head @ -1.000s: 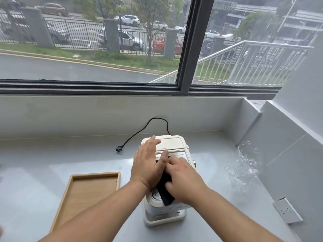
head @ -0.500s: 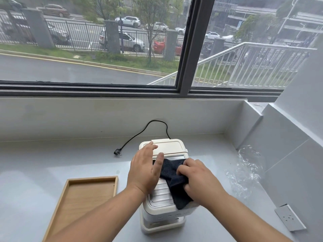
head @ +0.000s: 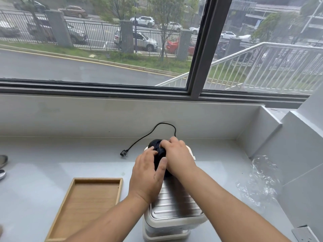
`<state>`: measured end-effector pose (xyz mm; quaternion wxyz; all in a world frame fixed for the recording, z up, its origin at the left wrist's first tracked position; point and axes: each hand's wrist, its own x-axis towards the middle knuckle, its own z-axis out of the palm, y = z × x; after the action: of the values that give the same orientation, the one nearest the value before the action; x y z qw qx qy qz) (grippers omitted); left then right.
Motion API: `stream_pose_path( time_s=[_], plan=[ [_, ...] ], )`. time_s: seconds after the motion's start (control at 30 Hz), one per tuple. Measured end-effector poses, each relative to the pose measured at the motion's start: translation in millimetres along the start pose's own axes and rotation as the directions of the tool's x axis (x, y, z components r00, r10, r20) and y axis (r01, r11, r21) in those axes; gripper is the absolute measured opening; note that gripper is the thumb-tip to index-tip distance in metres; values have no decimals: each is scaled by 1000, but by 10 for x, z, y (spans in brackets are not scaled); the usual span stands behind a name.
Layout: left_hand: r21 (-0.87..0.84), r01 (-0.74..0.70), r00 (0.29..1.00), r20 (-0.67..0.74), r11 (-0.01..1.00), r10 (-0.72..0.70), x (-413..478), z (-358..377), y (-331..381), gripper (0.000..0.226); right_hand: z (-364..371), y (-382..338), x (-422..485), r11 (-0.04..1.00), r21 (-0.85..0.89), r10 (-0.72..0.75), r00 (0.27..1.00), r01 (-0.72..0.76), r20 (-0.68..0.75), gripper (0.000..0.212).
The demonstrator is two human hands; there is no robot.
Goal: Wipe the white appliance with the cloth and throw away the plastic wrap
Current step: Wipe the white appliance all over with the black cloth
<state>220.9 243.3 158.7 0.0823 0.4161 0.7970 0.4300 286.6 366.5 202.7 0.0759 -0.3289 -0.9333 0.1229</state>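
The right hand (head: 176,154) squeezed the cloth (head: 157,147) on the white machine (head: 174,203); the left hand (head: 146,175) lay flat. The plastic wrap (head: 258,184) was not thrown away yet.

Appliance (head: 173,205) far end hidden by hands, cloth (head: 158,149) part covered

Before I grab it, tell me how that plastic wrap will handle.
The wrap lies crumpled and see-through against the wall, so it is probably very light and floppy. It would likely collapse in a grip and cling or trail rather than lift as one piece.
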Motion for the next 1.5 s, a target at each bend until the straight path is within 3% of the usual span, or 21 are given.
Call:
stream_pose_path(
  time_s=[0.27,0.4,0.53,0.7,0.93,1.13,1.37,1.5],
  plan=[
    [-181,63,987,-133,981,-88,52,-69,-70,56,69,-97,-301,985,107,-134,991,134,-7,28],
    [-274,127,981,-107,953,-162,175,-178,-163,52,74,-209,-651,977,138,-173,984,166,42,32],
    [-184,117,993,-6,976,-120,212,-171,-124,31,29,-265,-986,978,137,-169,982,157,79,24],
    [22,-15,997,76,1000,13,186,-55,-45,27,16,-224,-1432,982,132,-150,984,137,94,36],
    [68,-60,992,114,996,52,73,27,39,52,-78,42,-1622,989,136,-74,995,64,69,34],
    [122,-128,990,68,984,120,-17,39,-71,46,-59,163,-1428,990,141,-35,998,28,44,32],
    [89,-29,1000,-7,996,30,27,-130,-296,42,70,139,-724,985,158,-69,997,64,20,30],
    [77,-47,999,20,996,46,-76,-158,-294,43,62,191,-542,992,124,4,1000,-1,-22,31]
  ],
)
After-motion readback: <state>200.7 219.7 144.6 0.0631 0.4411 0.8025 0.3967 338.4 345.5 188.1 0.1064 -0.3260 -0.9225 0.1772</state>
